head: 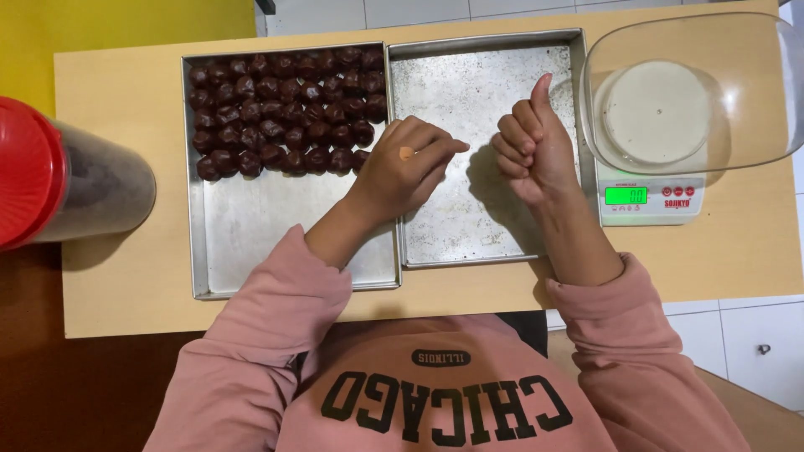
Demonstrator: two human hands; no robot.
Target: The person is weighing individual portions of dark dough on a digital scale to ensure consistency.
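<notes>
Hands hover over trays: left hand (406, 167) loosely curled, empty, beside chocolate balls (289, 109) at ten o'clock; right hand (529, 142) fisted, thumb up, above empty tray (481, 218).

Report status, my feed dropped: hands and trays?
Left hand curled, empty, over tray seam. Right hand fisted, thumb up, above empty tray. Chocolate balls fill left tray top. Nothing blocking.
</notes>
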